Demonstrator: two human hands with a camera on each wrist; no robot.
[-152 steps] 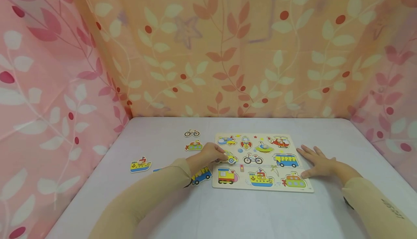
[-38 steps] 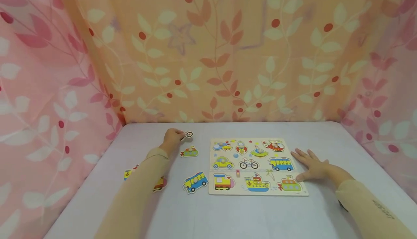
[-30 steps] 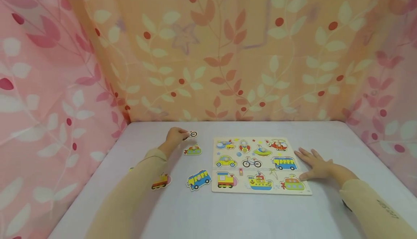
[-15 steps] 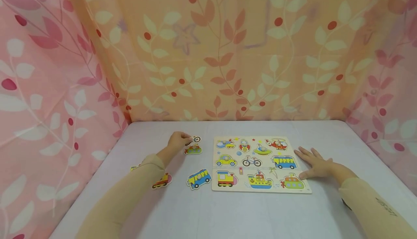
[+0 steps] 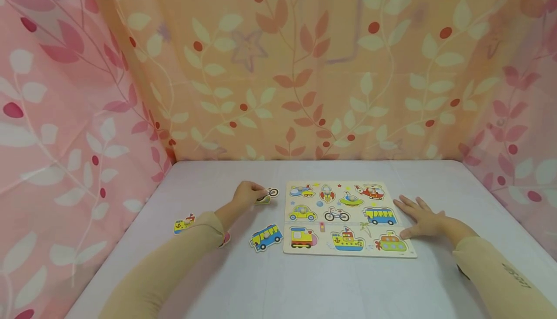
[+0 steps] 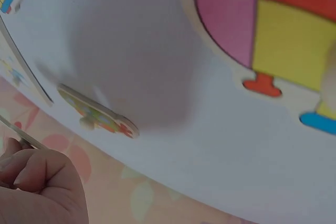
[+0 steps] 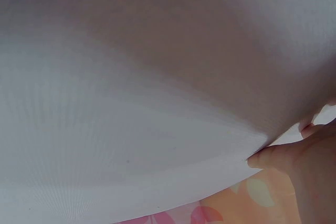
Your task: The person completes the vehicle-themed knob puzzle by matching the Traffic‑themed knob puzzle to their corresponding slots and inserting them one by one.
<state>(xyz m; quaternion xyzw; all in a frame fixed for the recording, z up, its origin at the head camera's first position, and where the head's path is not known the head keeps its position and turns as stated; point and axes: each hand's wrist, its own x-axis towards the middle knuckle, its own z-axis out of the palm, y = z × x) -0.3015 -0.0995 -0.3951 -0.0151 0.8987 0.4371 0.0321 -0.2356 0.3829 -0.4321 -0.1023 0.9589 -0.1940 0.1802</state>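
My left grip (image 5: 249, 194) is pinching the bicycle piece (image 5: 272, 192), fingers and thumb at its left end; knob not visible behind my fingers. Piece looks lifted off the counter (image 5: 348, 285), covers part of the submarine piece (image 5: 262, 201) in the head view, but the left wrist view shows those two apart. Key relation: the matching bicycle outline (image 5: 337, 214) on the board (image 5: 325, 251) lies to the right of my left grip and nearer to me, middle row, between the car and the bus. Long axis of the held piece runs roughly left to right, right end tipped slightly away from me; the outline runs left to right too, so I judge the turn between them is small. Left grip is the near one for this piece; my right grip (image 5: 423, 219) is well off across the board, fingers spread, thumb at the board's right edge, holding no piece. Outline sits between both hands. Other loose stuff: bus piece (image 5: 266, 238) just left of the board, boat piece (image 5: 184, 224) farther left, train piece (image 5: 225, 239) mostly hidden under my left sleeve (image 5: 169, 261) in the head view.
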